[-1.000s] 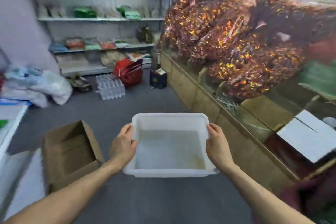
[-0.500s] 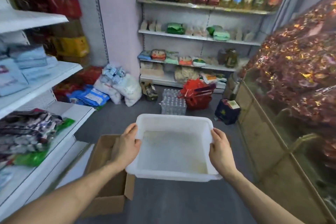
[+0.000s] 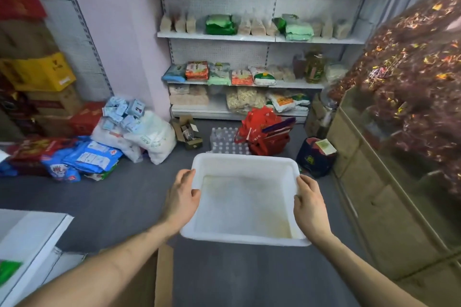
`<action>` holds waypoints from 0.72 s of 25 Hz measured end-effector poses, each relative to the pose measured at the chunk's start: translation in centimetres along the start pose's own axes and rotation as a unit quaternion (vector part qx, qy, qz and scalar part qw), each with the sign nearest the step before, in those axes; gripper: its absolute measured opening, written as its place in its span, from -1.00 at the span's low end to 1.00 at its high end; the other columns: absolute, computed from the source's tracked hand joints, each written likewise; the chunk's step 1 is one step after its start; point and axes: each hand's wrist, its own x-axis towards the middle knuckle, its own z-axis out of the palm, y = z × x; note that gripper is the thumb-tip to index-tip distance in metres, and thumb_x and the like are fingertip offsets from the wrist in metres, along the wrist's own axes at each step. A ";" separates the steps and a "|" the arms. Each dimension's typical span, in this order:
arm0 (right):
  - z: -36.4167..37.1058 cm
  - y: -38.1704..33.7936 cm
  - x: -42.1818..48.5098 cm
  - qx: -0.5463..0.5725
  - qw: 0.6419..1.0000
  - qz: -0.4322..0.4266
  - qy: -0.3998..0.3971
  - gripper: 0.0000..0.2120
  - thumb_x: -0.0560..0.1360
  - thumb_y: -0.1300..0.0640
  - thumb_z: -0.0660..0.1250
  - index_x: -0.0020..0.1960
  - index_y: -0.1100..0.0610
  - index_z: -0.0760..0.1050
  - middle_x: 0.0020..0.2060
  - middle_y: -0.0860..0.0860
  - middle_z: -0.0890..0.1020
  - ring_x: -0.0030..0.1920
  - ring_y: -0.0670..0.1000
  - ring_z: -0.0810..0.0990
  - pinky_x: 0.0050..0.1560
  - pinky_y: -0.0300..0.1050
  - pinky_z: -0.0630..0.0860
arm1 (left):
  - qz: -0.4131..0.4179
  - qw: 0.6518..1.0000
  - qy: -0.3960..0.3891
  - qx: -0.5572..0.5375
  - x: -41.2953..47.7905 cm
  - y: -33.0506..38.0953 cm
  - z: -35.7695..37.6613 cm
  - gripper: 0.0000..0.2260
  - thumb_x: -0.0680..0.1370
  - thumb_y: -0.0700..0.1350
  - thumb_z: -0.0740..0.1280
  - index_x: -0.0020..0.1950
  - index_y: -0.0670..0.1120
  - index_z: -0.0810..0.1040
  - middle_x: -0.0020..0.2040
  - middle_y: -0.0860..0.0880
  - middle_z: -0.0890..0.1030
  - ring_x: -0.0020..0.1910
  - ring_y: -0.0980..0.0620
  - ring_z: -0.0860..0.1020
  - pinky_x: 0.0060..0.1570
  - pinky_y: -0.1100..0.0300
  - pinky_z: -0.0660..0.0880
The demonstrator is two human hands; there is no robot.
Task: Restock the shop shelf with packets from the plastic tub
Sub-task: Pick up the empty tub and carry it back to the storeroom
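Observation:
I hold a white plastic tub (image 3: 245,163) out in front of me above the grey floor. Its inside is bare, with no packets in it. My left hand (image 3: 180,200) grips the tub's left rim, thumb over the edge. My right hand (image 3: 309,203) grips the right rim the same way. A shop shelf (image 3: 249,37) with rows of packets and bottles stands against the far wall. A glass-fronted counter (image 3: 399,132) piled with dark red packets runs along my right.
On the floor ahead lie white sacks (image 3: 149,136), blue packets (image 3: 87,156), a pack of water bottles (image 3: 224,142), a red bag (image 3: 267,132) and a dark bag (image 3: 315,157). A cardboard box (image 3: 159,276) sits under my left arm. A white shelf (image 3: 30,237) is at lower left.
My view has swung left, away from the glass counter and toward the far shelf. The tub stays in both hands, and the cardboard box has slid down under my left arm.

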 end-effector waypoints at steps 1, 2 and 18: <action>1.0 0.8 3.0 -0.001 1.000 0.007 0.002 -0.51 0.51 0.38 0.17 0.40 0.08 0.44 0.37 -0.10 0.39 0.36 -0.03 0.39 0.23 -0.19 0.34 | -0.002 1.000 -0.007 -0.002 3.5 0.1 1.0 -0.50 0.54 -0.22 0.30 0.50 -0.09 0.42 0.33 -0.01 0.44 0.07 -0.21 0.59 0.00 -0.09 0.56; 1.9 1.5 5.8 -0.004 1.000 0.014 0.000 -0.50 0.51 0.39 0.17 0.41 0.08 0.43 0.37 -0.09 0.38 0.36 -0.03 0.39 0.23 -0.19 0.33 | -0.007 1.000 -0.013 -0.002 6.6 0.3 1.8 -0.48 0.54 -0.20 0.30 0.52 -0.07 0.40 0.28 -0.02 0.45 0.05 -0.20 0.58 0.00 -0.09 0.56; 26.4 12.9 53.8 -0.026 0.970 0.145 -0.191 -0.53 0.57 0.26 0.23 0.45 -0.02 0.35 0.19 0.01 0.38 -0.05 -0.06 0.43 0.02 -0.13 0.37 | -0.140 0.982 -0.123 0.033 51.8 -9.1 21.0 -0.41 0.57 -0.23 0.29 0.61 -0.04 0.28 0.41 -0.15 0.42 0.21 -0.29 0.56 0.06 -0.12 0.55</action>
